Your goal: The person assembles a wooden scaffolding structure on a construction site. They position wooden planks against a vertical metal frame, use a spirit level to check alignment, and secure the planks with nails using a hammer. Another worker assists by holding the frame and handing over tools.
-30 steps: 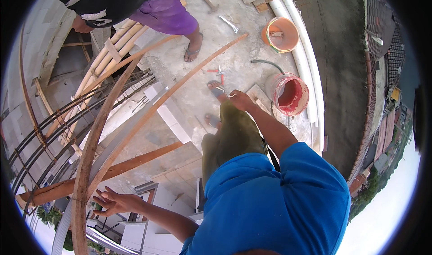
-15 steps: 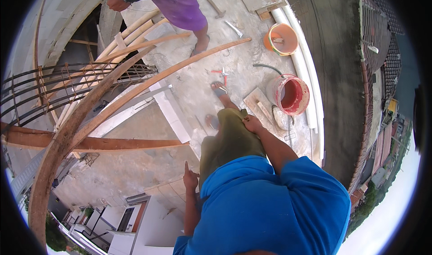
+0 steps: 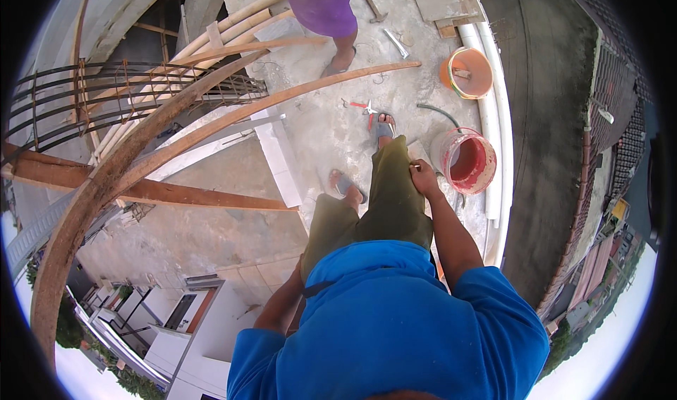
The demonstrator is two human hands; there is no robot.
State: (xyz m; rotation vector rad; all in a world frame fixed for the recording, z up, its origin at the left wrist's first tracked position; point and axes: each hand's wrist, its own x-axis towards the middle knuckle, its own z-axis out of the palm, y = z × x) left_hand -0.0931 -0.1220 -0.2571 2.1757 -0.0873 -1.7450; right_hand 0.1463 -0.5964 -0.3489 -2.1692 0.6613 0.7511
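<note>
At my thigh, my right hand (image 3: 423, 179) is closed on a fold of the olive trousers (image 3: 395, 188). My left hand (image 3: 296, 276) is against the left hip, its fingers hidden by the trousers and shirt. Just beyond my right sandal (image 3: 384, 126), a red-handled pair of pliers (image 3: 369, 108) lies on the concrete floor. Right of my right hand stands a red-stained bucket (image 3: 486, 171) with dark red inside. A dark hose (image 3: 436, 109) runs toward that bucket.
Wooden beams (image 3: 268, 102) and a rebar cage (image 3: 63, 104) rise on the left. An orange bucket (image 3: 474, 82), white pipes (image 3: 502, 139) and the roof edge line the right. A hammer (image 3: 371, 3) lies near another person in purple shorts (image 3: 321, 5). A white block (image 3: 278, 160) lies left of my feet.
My right foot has stepped forward beside the pliers. My left hand, with a finger extended before, has drawn back to my hip. My right hand still holds the trousers.
</note>
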